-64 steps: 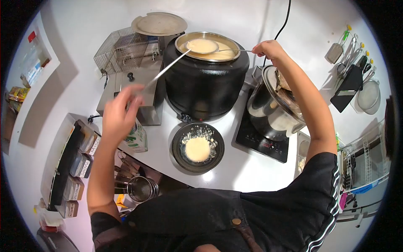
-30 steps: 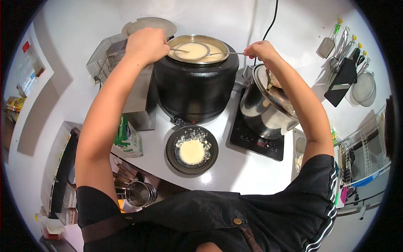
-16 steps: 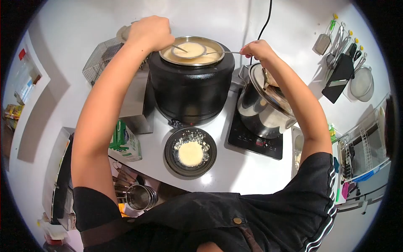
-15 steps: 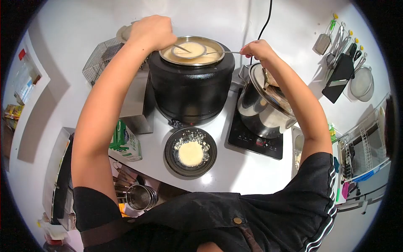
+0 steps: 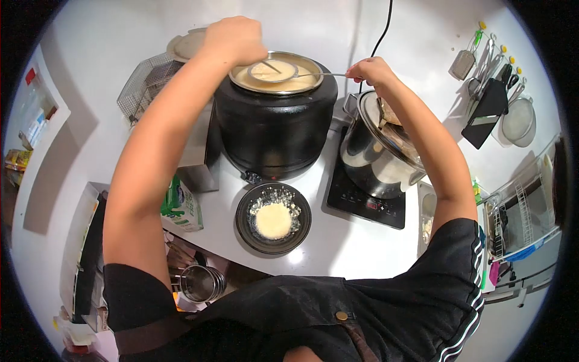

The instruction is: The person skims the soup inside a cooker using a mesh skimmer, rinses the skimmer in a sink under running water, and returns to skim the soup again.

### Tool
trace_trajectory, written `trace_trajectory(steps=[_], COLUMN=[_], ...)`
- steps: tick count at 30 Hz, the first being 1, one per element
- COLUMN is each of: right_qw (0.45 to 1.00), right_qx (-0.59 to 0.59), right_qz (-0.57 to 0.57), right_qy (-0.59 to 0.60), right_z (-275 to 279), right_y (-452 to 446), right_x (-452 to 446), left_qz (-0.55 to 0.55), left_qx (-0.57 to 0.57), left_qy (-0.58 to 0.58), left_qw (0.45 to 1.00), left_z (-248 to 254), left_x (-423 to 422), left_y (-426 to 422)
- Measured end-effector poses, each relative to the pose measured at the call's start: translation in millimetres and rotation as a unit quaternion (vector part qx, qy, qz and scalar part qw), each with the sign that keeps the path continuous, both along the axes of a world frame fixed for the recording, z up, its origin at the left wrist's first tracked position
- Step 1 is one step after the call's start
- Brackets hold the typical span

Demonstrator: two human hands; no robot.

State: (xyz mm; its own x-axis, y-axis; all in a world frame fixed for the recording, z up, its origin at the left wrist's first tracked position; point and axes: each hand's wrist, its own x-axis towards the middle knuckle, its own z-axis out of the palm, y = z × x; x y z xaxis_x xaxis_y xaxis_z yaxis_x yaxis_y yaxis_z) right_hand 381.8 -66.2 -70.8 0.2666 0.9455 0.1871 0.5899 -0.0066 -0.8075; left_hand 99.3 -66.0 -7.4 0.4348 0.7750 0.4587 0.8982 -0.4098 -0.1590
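Left grip [image 5: 236, 41] is closed on a stick [image 5: 272, 66], its tip in the strainer [image 5: 297, 73] just right of it, at the mouth of the pot [image 5: 274, 127]. Nearer than both grips, a bowl [image 5: 246, 233] sits on the surface [image 5: 325, 250]. Right grip [image 5: 369, 71] pinches the strainer's handle. It looks like stirring, which calls for a level strainer.

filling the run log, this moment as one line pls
left hand: holds rod, tip in strainer | right hand: holds strainer handle | strainer: at black pot's mouth | bowl: on counter, pale mix inside
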Motion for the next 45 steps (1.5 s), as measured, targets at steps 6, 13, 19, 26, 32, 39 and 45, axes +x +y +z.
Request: trace_trajectory(steps=[6, 13, 19, 26, 32, 39, 45], right_qw=[1.0, 1.0, 1.0, 0.999, 1.0, 1.0, 1.0], right_qx=[0.002, -0.005, -0.006, -0.032, -0.016, -0.017, -0.013], right_qz=[0.018, 0.012, 0.009, -0.007, 0.0, -0.007, 0.0], right_qy=[0.005, -0.009, 0.017, 0.003, 0.002, 0.013, 0.005], right_z=[0.6, 0.7, 4.3, 1.5, 6.3, 5.2, 7.6], right_y=[0.7, 1.1, -5.5, 0.8, -5.7, -7.9, -6.3], right_x=[3.7, 0.8, 0.7, 4.1, 3.2, -1.3, 1.0], left_qz=[0.03, 0.009, 0.046, 0.03, 0.039, 0.024, 0.046], left_qx=[0.005, 0.0, 0.005, -0.041, 0.009, -0.03, -0.012], left_qy=[0.007, 0.032, 0.017, 0.047, 0.029, 0.038, 0.029], left_qw=[1.0, 0.999, 0.999, 0.998, 0.999, 0.999, 0.998], left_z=[0.9, 6.2, 8.3, 15.9, 9.4, 17.6, 14.8], left_x=[-5.9, 6.7, 1.1, 11.0, 5.3, 18.0, 10.9], left_y=[8.0, 0.5, 7.8, -1.4, 17.6, 1.4, 11.6])
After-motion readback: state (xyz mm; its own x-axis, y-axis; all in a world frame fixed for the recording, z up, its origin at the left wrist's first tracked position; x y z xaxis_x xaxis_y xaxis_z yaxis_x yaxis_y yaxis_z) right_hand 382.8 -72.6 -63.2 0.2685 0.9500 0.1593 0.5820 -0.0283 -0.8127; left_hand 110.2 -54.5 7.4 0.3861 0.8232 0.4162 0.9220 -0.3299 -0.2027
